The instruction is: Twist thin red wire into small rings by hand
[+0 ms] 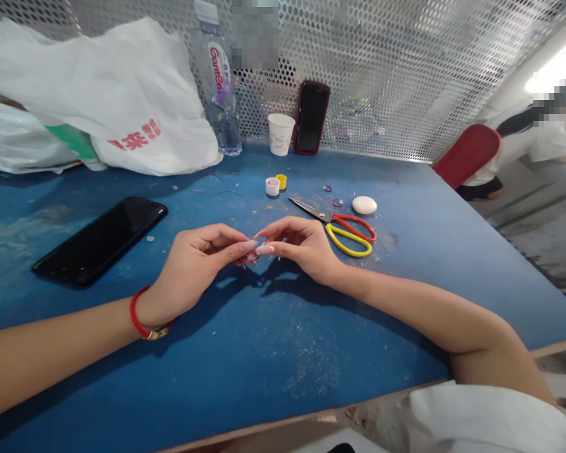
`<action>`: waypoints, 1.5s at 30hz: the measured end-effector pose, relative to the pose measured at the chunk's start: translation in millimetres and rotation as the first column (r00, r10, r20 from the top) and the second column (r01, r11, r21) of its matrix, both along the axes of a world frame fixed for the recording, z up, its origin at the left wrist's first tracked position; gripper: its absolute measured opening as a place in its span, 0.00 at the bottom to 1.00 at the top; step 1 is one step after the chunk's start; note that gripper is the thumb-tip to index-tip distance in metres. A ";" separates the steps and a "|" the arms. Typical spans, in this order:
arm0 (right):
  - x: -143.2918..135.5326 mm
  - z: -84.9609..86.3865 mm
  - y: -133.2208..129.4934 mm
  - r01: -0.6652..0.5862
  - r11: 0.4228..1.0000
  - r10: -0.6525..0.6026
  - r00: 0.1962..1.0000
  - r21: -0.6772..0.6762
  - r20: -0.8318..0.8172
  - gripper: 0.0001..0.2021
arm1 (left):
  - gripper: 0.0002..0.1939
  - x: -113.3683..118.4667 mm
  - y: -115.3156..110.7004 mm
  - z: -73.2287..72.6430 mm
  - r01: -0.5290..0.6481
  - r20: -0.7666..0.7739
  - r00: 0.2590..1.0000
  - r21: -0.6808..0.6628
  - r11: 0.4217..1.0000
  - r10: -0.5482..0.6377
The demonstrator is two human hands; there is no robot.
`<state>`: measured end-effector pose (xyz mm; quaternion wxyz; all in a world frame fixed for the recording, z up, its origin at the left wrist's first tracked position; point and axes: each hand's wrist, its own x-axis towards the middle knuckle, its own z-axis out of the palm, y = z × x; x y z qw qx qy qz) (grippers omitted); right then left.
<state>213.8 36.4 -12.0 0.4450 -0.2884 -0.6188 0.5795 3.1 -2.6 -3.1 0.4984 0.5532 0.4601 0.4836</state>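
My left hand [191,264], with a red cord bracelet [141,318] at its wrist, is closed in a pinch just above the blue table [207,384]. Its fingertips meet those of my right hand [306,248], which is pinched too. Whatever small thing lies between them is mostly hidden by the fingers; only a thin dark bit shows. Beside my right hand lie scissors [329,218] with one red and one yellow handle. Beyond the hands stand a small white cap [272,187] and a yellow cap [282,181]. Two tiny thread-like loops [338,202] lie near a white oval object [365,205].
At the left lies a black phone [101,242]. White plastic bags [146,82], a water bottle [224,119], a paper cup [280,134] and a propped phone [312,118] line the perforated metal screen [391,75]. A red chair [471,154] and a person are beyond the table's right edge.
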 end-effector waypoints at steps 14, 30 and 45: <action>-4.6 -2.4 6.1 -0.115 0.985 0.113 0.993 -0.126 -0.020 0.25 | 0.10 1.9 4.3 -0.3 0.075 0.000 0.997 -0.033 0.997 -0.075; -1.7 -2.7 5.3 -0.087 0.989 0.093 0.994 -0.120 0.051 0.21 | 0.17 -0.8 6.9 -2.2 0.127 -0.059 0.990 -0.014 0.992 -0.127; 1.4 -2.0 3.9 -0.041 0.993 0.049 0.997 -0.114 0.068 0.14 | 0.09 -0.3 7.3 -2.3 0.123 -0.074 0.990 0.033 0.992 -0.120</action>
